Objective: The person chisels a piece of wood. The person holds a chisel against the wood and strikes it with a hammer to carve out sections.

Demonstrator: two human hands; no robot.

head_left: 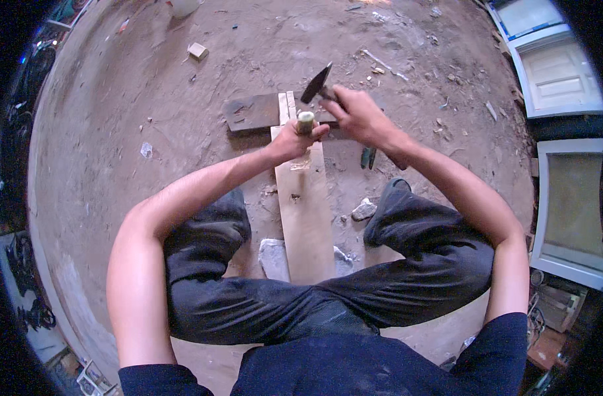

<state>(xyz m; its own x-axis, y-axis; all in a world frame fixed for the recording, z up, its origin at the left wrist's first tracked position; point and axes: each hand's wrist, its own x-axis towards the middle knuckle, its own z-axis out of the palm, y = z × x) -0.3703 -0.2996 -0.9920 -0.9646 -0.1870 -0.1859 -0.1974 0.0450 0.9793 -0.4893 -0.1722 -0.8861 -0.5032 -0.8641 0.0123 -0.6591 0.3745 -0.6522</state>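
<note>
A pale wooden board [304, 224] lies lengthwise between my bent legs, its far end by a dark plank [252, 112] lying crosswise. My left hand [295, 140] is closed around an upright tool with a light cylindrical handle [305, 121], probably a chisel, over a chipped cut in the board; its lower end is mostly hidden. My right hand [357, 112] grips a hammer, whose dark head [316, 82] is raised just above and right of that handle. A green-handled tool [368, 157] lies on the ground right of the board.
Stones [363, 210] sit near my right foot and beside the board [273, 257]. The dirt floor [130, 99] has scattered scraps and a small wood block [197, 51]. White framed panels [553, 72] stand along the right, clutter lines the left, and a pale container [182, 6] is at the top.
</note>
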